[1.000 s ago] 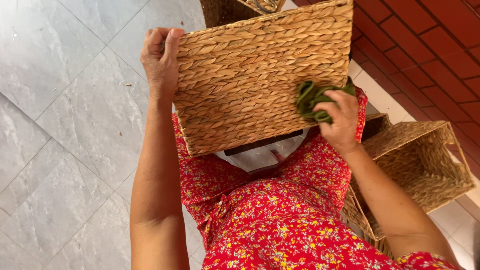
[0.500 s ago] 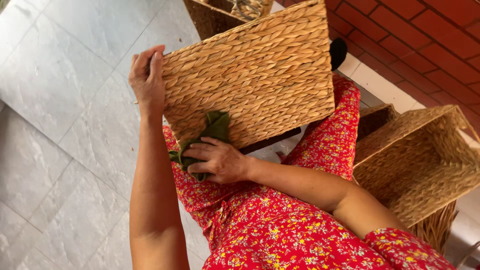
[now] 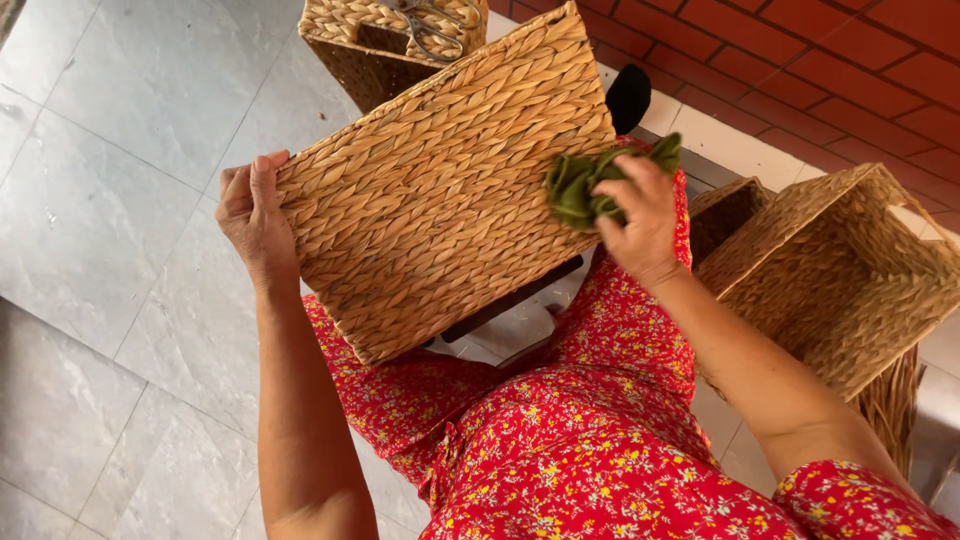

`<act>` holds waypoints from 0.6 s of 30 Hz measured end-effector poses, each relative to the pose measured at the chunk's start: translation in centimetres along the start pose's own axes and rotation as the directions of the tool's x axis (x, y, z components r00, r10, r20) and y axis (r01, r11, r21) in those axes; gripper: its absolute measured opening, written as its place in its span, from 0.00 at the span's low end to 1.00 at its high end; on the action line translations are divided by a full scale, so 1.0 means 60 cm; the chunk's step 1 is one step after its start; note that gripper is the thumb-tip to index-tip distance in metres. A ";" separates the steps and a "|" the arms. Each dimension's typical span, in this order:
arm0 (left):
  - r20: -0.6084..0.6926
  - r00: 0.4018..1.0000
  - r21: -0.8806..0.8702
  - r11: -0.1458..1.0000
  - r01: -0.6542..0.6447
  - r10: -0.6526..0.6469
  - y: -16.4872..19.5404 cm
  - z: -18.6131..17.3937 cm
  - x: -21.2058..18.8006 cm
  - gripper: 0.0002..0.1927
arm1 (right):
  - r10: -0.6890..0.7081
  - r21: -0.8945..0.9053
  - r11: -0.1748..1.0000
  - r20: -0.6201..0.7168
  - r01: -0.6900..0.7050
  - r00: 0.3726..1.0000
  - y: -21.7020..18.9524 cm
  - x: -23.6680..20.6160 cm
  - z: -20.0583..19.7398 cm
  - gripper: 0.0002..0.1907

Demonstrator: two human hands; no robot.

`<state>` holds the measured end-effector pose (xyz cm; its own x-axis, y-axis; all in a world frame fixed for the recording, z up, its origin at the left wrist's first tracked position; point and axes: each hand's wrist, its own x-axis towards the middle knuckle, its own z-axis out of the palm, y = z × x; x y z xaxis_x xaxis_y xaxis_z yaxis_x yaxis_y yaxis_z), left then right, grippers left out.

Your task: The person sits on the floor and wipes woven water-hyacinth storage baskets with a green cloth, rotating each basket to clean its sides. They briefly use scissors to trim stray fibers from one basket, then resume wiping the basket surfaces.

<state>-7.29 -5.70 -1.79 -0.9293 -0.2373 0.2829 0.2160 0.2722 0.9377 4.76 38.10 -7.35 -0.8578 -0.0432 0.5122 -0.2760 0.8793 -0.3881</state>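
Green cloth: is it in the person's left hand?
No, the green cloth is bunched in the right hand against the woven basket, while the left hand grips the basket's edge.

Large grey floor tiles [image 3: 110,200] across the left, pale joints between them. Red brick wall [image 3: 840,70] along the upper right, a pale ledge [image 3: 745,150] at its foot. Open woven basket [image 3: 850,270] at right, tilted on its side, mouth toward the upper right; another basket edge [image 3: 725,205] just beside it, dark inside. At top, a third woven basket [image 3: 390,35], a pair of scissors [image 3: 430,30] resting across its rim. Small black object [image 3: 628,95] near the ledge, kind unclear. Red flowered dress [image 3: 590,440] filling the lower middle.
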 end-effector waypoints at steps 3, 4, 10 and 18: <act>-0.009 1.000 0.006 1.000 0.007 -0.007 -0.002 -0.001 0.000 0.16 | -0.129 0.071 0.989 0.026 0.127 0.991 -0.085 -0.005 0.048 0.14; -0.016 1.000 0.009 1.000 0.012 -0.011 -0.004 -0.002 0.000 0.16 | -0.169 0.136 0.977 0.041 0.162 0.985 -0.123 -0.006 0.069 0.15; -0.023 1.000 0.015 1.000 -0.007 0.007 -0.008 -0.005 0.001 0.15 | -0.536 0.444 0.795 0.198 0.413 0.820 -0.337 0.019 0.156 0.21; -0.021 1.000 0.041 0.999 0.008 -0.008 -0.009 -0.005 -0.002 0.15 | -0.530 0.328 0.833 0.244 0.446 0.812 -0.227 0.074 0.136 0.17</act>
<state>-7.21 -6.12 -2.24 -0.9243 -0.2593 0.2801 0.1956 0.3084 0.9309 1.17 22.06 -6.06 -0.6559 -0.6172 0.4347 -0.7543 0.5578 -0.3462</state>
